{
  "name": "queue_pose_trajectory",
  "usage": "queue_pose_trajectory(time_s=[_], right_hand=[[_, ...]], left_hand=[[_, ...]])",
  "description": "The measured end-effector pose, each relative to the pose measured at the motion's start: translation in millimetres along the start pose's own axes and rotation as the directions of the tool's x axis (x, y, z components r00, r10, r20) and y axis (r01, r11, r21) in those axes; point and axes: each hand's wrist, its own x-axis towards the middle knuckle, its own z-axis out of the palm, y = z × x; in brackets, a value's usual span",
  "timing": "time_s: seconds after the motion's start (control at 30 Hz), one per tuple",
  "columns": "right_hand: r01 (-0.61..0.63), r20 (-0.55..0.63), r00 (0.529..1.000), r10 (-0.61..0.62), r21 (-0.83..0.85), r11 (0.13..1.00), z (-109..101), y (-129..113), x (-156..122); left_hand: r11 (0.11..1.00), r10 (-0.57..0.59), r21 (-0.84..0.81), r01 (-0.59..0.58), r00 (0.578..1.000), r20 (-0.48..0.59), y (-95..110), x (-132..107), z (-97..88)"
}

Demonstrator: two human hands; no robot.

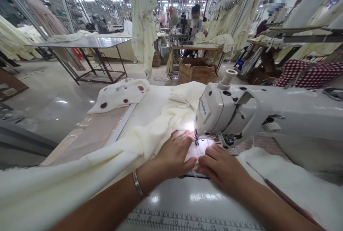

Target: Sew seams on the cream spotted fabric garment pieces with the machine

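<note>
My left hand [175, 155] lies on the cream fabric [150, 136], fingers stretched forward, just left of the presser foot [197, 141]. A silver bangle [138, 184] is on that wrist. Close by on the right, my right hand [221, 163] has its fingers curled and closed on the fabric's near edge; the fingertips are partly hidden. The white sewing machine [222, 111] stands over the cloth, its lamp lighting the spot by the needle. Folds of fabric run from there to the lower left.
A printed ruler scale [182, 220] runs along the table's front. A long dark pointed tool [284, 193] lies on white cloth [302, 177] at right. Spotted cloth [119, 95] lies at the table's far left. Beyond are a cardboard box [197, 72], a metal-legged table [107, 42] and co-workers.
</note>
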Motion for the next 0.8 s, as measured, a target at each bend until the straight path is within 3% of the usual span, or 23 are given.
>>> queue_pose_trajectory(time_s=[0.13, 0.23, 0.37, 0.57, 0.67, 0.8], right_hand=[[-0.003, 0.000, 1.000, 0.003, 0.028, 1.000, -1.1, 0.2, 1.5], [-0.013, 0.003, 1.000, 0.013, 0.074, 0.997, -2.7, -0.7, 2.0], [-0.095, -0.030, 0.994, 0.102, 0.174, 0.980, -0.7, 5.6, 0.1], [-0.366, -0.148, 0.896, 0.420, 0.291, 0.884, 3.4, 29.5, 2.2], [-0.348, -0.180, 0.898, 0.403, 0.273, 0.897, -1.8, 26.1, 2.6], [-0.232, -0.190, 0.947, 0.258, 0.147, 0.961, -7.4, 17.4, -0.5]], left_hand=[[0.995, 0.068, 0.076, -0.062, 0.995, -0.070, -0.8, -1.7, 4.1], [0.972, 0.203, 0.144, -0.184, 0.970, -0.131, -3.3, -0.1, 4.8], [0.932, 0.343, 0.150, -0.331, 0.937, -0.069, -7.1, 2.5, 5.5], [0.948, 0.305, 0.118, -0.296, 0.949, -0.073, -8.4, 2.4, 5.9], [0.950, 0.301, 0.104, -0.293, 0.951, -0.067, -5.5, 0.7, 3.6], [0.966, 0.251, 0.085, -0.243, 0.964, -0.091, -1.4, 1.2, 2.6]])
